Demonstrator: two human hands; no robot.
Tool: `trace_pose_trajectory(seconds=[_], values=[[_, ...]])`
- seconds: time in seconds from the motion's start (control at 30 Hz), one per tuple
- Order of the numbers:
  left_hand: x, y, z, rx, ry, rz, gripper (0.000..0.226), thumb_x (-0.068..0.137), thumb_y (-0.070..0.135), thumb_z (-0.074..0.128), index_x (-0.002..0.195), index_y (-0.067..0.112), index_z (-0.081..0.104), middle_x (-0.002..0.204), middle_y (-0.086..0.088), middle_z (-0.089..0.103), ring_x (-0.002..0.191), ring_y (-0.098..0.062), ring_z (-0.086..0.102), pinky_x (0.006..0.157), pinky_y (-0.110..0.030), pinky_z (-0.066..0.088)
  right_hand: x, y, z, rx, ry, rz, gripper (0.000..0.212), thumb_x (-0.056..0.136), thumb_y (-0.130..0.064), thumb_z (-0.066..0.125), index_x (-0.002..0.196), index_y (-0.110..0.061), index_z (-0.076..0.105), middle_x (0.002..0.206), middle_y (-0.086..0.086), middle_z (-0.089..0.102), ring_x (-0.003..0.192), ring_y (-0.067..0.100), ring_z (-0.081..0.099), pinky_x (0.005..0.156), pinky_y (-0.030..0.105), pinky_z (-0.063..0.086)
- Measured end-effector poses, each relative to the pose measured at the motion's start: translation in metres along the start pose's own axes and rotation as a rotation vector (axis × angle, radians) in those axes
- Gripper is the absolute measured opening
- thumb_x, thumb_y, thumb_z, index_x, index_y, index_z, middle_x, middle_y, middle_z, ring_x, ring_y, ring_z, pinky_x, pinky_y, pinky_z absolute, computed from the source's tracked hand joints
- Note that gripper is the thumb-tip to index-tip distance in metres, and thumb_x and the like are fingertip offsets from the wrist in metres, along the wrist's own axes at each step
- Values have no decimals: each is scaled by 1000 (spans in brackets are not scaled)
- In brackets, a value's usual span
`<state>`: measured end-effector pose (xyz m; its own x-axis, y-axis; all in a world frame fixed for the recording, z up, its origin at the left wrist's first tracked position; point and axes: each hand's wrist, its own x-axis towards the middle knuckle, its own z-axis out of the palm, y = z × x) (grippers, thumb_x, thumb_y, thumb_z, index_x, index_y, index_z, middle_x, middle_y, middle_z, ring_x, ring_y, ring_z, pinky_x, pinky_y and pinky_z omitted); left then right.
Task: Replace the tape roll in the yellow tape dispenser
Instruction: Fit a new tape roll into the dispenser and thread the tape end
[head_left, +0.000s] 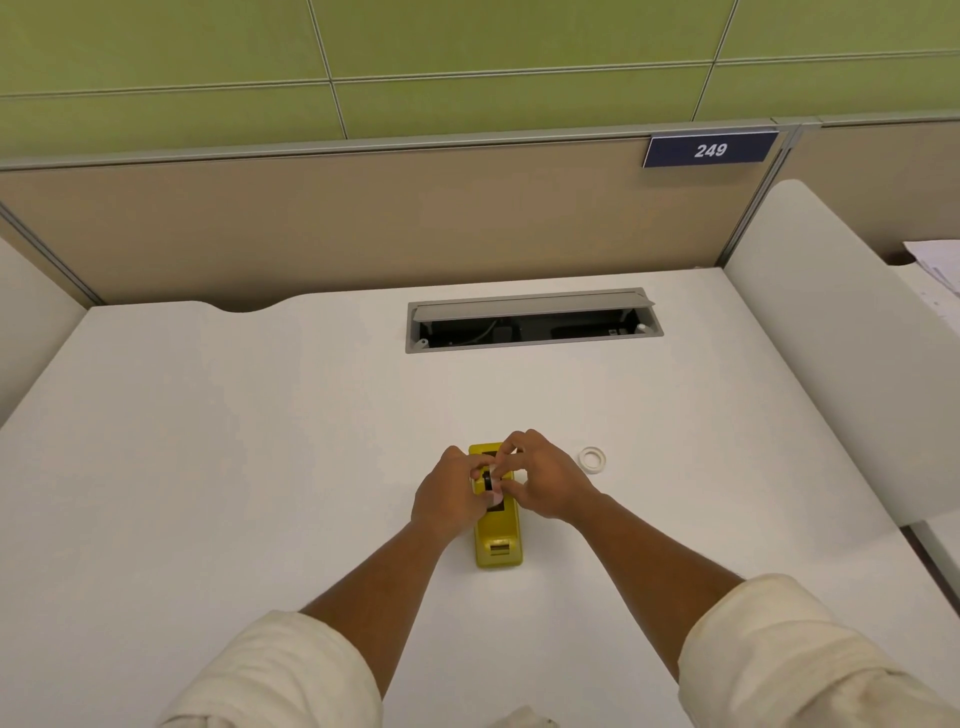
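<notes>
1. The yellow tape dispenser (497, 540) lies on the white desk (234, 441), near its middle and close to the person, its long axis running away from the viewer and its cutter end nearest.
2. Over the dispenser's open well, both hands meet around a small pale roll with a black core (488, 480); how it sits in the well cannot be told, as fingers cover much of it.
3. The left hand (447, 493) is curled in from the left, thumb and fingertips pinched on the roll.
4. The right hand (545, 483) comes in from the right, its fingers bent and closed on the same roll from the top and side.
5. A second ring, white and lying flat (592, 460), rests on the desk just right of the right hand, apart from the dispenser.
6. Farther back, an open cable tray (530, 322) is set into the desk, and a partition sign (710, 150) reads 249.
7. Rolled cream sleeves (769, 654) cover both forearms near the elbows.
</notes>
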<state>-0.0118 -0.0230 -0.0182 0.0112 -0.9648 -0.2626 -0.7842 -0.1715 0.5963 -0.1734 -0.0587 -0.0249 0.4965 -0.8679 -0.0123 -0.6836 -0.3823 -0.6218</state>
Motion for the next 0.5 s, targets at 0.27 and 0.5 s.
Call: trace_pose_trajectory(seconds=[0.27,0.5], values=[[-2,3,-2,82,0,6,39,84,41,72,120,30,62,102,6,47,78,-16,53,65,-25,38,0,-1,2,-97,-2,-32,16,82,-23,64,98,-24,67,108,-8,58,101,14,49,74,34,49],[-3,3,-2,81,-7,-2,43,83,41,72,123,30,60,100,7,45,79,-16,52,68,-27,39,-1,-1,4,-82,19,-47,7,80,-20,63,84,-24,67,100,-9,60,95,13,51,71,35,49]])
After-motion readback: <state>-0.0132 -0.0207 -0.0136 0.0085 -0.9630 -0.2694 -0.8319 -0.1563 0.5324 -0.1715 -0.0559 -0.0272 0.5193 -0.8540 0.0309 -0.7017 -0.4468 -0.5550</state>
